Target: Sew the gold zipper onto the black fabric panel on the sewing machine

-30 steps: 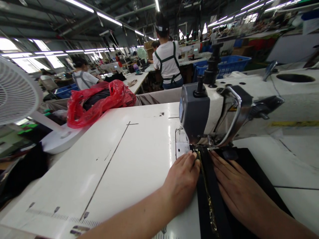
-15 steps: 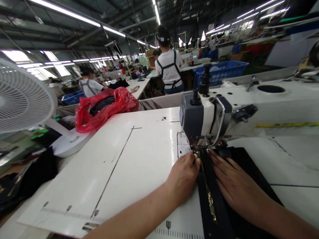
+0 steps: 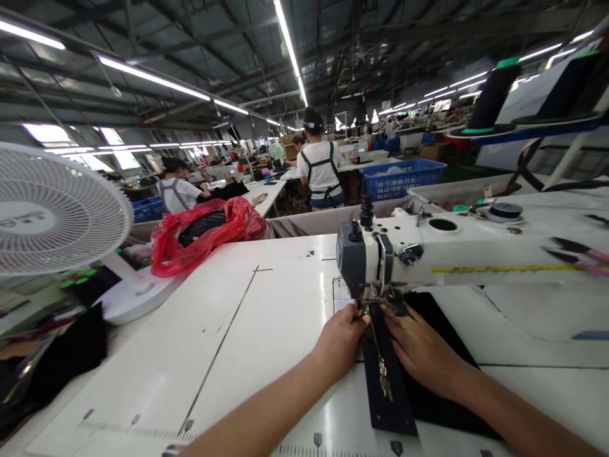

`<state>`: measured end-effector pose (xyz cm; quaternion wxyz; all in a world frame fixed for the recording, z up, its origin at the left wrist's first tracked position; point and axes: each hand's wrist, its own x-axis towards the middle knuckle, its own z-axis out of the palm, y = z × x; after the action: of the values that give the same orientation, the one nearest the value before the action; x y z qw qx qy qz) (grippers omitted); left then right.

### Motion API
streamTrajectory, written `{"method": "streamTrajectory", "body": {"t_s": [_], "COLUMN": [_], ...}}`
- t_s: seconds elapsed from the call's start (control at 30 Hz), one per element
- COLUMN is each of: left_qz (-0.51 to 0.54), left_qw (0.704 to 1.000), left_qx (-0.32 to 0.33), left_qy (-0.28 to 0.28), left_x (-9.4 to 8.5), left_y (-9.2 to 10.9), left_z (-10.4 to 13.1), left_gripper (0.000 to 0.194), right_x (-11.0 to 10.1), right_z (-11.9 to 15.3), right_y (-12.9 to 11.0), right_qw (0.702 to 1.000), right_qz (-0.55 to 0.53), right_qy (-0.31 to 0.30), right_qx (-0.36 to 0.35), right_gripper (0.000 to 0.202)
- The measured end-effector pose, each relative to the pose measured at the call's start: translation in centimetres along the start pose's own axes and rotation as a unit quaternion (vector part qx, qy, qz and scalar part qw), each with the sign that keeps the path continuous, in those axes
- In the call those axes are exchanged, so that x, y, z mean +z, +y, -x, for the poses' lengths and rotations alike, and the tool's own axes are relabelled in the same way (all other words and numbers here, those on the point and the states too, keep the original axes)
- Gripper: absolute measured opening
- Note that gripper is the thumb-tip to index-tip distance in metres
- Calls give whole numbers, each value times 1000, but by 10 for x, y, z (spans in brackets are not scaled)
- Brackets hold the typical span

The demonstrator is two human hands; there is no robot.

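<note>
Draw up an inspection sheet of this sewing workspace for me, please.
Surface: white tabletop with ruler marks along its near edge.
Job's things: black strip with gold zipper, far end at the sewing machine; black fabric to its right.
Clutter: red plastic bag and white fan, left.
Hands: left hand at the strip's far end; right hand flat on the fabric.
Cables: nothing seen near the hands.
Surroundings: co-worker seen from behind, beyond the tabletop; blue basket.
</note>
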<state>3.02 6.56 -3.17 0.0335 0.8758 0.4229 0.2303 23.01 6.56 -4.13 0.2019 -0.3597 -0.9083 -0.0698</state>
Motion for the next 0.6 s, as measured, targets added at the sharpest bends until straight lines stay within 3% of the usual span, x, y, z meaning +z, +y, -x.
{"method": "streamTrajectory", "body": {"t_s": [0.27,0.6], "left_qz": [-40,-49], "left_qw": [993,992], "left_qx": [89,107], "left_qy": [62,46], "left_x": [-9,-11], "left_y": [23,20], "left_z": [34,26], "left_gripper": [21,18], "right_x": [-18,-15], "right_z": [32,26], "right_y": [-36,-33], "right_qw": [999,999], "right_qz": [17,-17], "right_qy": [-31,-40], "right_qx": [-14,1], "right_gripper": [56,56]}}
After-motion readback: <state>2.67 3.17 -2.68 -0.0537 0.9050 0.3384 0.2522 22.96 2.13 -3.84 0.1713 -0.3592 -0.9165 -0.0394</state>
